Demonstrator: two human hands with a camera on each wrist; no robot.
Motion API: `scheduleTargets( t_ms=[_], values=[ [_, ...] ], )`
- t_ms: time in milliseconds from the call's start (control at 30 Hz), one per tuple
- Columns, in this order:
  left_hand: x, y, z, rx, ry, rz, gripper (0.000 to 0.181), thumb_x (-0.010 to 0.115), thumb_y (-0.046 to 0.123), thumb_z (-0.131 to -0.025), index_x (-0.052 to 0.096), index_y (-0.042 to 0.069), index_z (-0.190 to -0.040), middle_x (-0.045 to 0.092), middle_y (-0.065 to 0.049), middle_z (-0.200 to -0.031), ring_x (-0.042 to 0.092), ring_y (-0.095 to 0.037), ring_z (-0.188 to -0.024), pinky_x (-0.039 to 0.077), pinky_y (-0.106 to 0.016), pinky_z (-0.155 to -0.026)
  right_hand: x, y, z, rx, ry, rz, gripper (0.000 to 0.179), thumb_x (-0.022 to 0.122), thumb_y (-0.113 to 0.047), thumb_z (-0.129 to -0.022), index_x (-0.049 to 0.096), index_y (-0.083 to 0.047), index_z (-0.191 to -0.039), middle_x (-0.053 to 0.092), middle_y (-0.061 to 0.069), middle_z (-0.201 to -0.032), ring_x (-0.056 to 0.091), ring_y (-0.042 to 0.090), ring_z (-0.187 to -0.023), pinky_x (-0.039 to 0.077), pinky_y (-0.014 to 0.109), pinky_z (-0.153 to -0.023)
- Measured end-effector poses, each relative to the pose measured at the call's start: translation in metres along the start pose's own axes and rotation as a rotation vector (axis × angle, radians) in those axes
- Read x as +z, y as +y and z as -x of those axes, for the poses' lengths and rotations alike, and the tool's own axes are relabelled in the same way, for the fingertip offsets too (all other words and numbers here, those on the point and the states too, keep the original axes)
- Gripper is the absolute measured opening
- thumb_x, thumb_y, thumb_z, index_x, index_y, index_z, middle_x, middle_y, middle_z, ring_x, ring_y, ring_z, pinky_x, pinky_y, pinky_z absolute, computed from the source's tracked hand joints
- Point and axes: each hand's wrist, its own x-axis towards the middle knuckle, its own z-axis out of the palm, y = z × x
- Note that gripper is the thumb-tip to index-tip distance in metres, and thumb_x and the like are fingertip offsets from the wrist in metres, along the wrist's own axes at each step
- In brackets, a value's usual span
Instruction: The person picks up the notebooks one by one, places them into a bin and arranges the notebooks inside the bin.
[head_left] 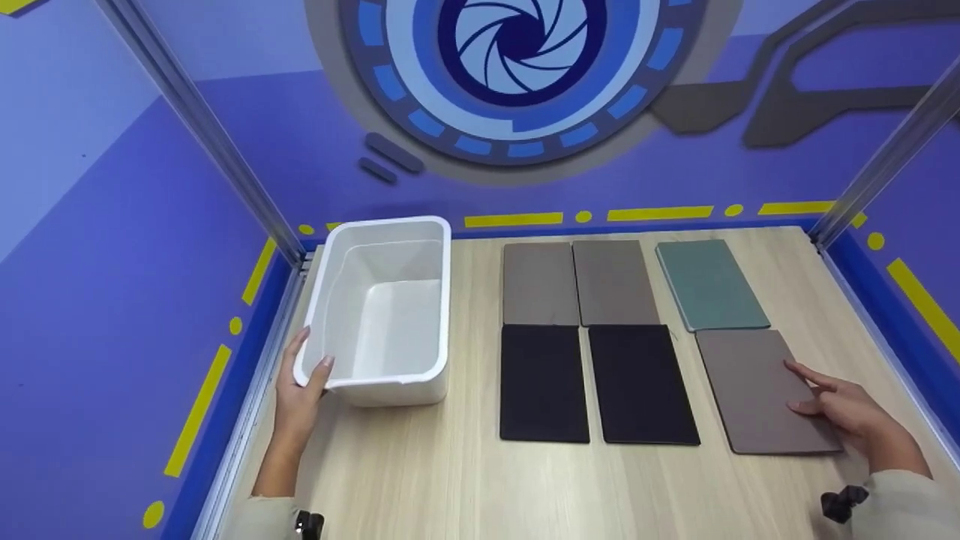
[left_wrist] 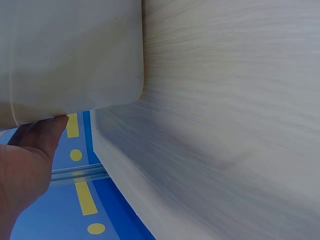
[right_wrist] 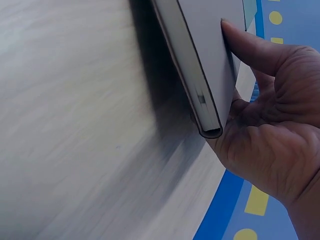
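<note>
At the left, a white plastic bin (head_left: 397, 394) has its front left corner in my left hand (head_left: 296, 401). The thumb lies over the rim, with fingers along the outer side; the left wrist view shows them against the bin wall (left_wrist: 75, 55). On the right, my right hand (head_left: 851, 405) holds a brown notebook (head_left: 757, 390) by its right edge. In the right wrist view, the thumb presses the cover (right_wrist: 212, 45), while other fingers go round the edge and are partly hidden. White page edges and a rounded spine end show there.
Left of the brown notebook lie two black notebooks (head_left: 544, 382) (head_left: 641, 382). Behind them are two grey-brown notebooks (head_left: 540, 283) (head_left: 615, 281) and a green one (head_left: 712, 283). Blue printed panels (head_left: 225, 150) and metal rails (head_left: 892, 150) enclose the wooden table (head_left: 450, 480).
</note>
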Motion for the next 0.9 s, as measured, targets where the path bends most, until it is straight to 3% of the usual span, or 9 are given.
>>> scheduleTargets(
  t_ms=[133,200,333,433,533,700,767,800,900],
  values=[
    [0.0005,-0.0007,0.0004,-0.037,-0.017,-0.001,0.068,0.065,0.024,-0.107,0.033,0.027,-0.168,0.026,0.001,-0.177,0.020,-0.021,-0.164,0.031,-0.048,-0.126,-0.0028,-0.0002,-0.0011,-0.003,0.006,0.013,0.094,0.072,-0.022,-0.101,0.004,-0.028,-0.166,-0.009,0.035,-0.172,0.001,0.062,-0.158,0.053,0.028,-0.106],
    [0.0004,-0.0013,0.0011,-0.055,-0.022,-0.005,0.068,0.064,0.025,-0.107,0.033,0.029,-0.168,0.025,0.003,-0.178,0.021,-0.019,-0.163,0.033,-0.043,-0.123,-0.0039,-0.0004,-0.0016,-0.007,0.009,0.028,0.094,0.072,-0.022,-0.101,0.004,-0.028,-0.166,-0.008,0.036,-0.172,0.001,0.062,-0.158,0.055,0.025,-0.101],
    [-0.0008,-0.0020,0.0001,-0.043,-0.023,0.002,0.068,0.064,0.023,-0.107,0.033,0.027,-0.168,0.023,0.001,-0.178,0.020,-0.020,-0.163,0.031,-0.047,-0.126,-0.0031,-0.0005,-0.0028,-0.014,0.012,0.036,0.093,0.071,-0.022,-0.101,0.004,-0.028,-0.166,-0.007,0.036,-0.172,0.001,0.062,-0.158,0.049,0.043,-0.115],
    [-0.0019,-0.0018,-0.0019,-0.024,-0.028,0.011,0.068,0.064,0.021,-0.107,0.033,0.024,-0.168,0.024,-0.001,-0.178,0.019,-0.022,-0.164,0.025,-0.055,-0.129,-0.0011,0.0005,-0.0028,-0.011,0.008,-0.001,0.093,0.072,-0.020,-0.101,0.005,-0.029,-0.165,-0.007,0.036,-0.171,0.003,0.061,-0.158,0.055,0.026,-0.102],
    [-0.0016,-0.0010,-0.0040,-0.013,-0.035,0.021,0.068,0.064,0.018,-0.107,0.033,0.021,-0.167,0.024,-0.003,-0.178,0.018,-0.023,-0.164,0.022,-0.057,-0.130,-0.0003,0.0017,-0.0025,-0.007,0.009,-0.042,0.093,0.073,-0.018,-0.100,0.007,-0.032,-0.165,-0.006,0.037,-0.171,0.006,0.060,-0.158,0.051,0.011,-0.082],
    [-0.0015,-0.0005,-0.0051,-0.013,-0.040,0.022,0.068,0.063,0.019,-0.107,0.032,0.020,-0.168,0.025,-0.004,-0.177,0.020,-0.024,-0.164,0.022,-0.057,-0.130,-0.0005,0.0012,-0.0031,0.005,0.017,-0.057,0.093,0.072,-0.016,-0.100,0.008,-0.032,-0.165,-0.006,0.036,-0.171,0.005,0.060,-0.158,0.050,0.009,-0.081],
    [-0.0023,-0.0015,-0.0041,-0.025,-0.034,0.013,0.068,0.063,0.020,-0.107,0.033,0.022,-0.168,0.025,-0.002,-0.177,0.023,-0.023,-0.163,0.026,-0.051,-0.129,-0.0004,-0.0001,-0.0036,0.012,0.021,-0.045,0.092,0.072,-0.016,-0.100,0.007,-0.031,-0.165,-0.007,0.036,-0.171,0.004,0.060,-0.158,0.054,0.021,-0.099],
    [-0.0027,-0.0017,-0.0036,-0.032,-0.033,0.006,0.068,0.063,0.021,-0.107,0.033,0.023,-0.168,0.025,-0.002,-0.177,0.023,-0.023,-0.163,0.028,-0.046,-0.128,0.0001,-0.0007,-0.0038,0.015,0.024,-0.034,0.093,0.072,-0.015,-0.100,0.007,-0.031,-0.165,-0.008,0.035,-0.171,0.003,0.060,-0.159,0.054,0.021,-0.100],
    [-0.0024,-0.0021,-0.0025,-0.050,-0.027,-0.004,0.068,0.063,0.022,-0.108,0.032,0.026,-0.168,0.025,0.001,-0.177,0.027,-0.019,-0.160,0.034,-0.033,-0.121,0.0005,-0.0009,-0.0037,0.022,0.023,-0.013,0.093,0.071,-0.016,-0.100,0.006,-0.030,-0.165,-0.008,0.035,-0.172,0.002,0.060,-0.159,0.047,0.043,-0.118]
  ],
)
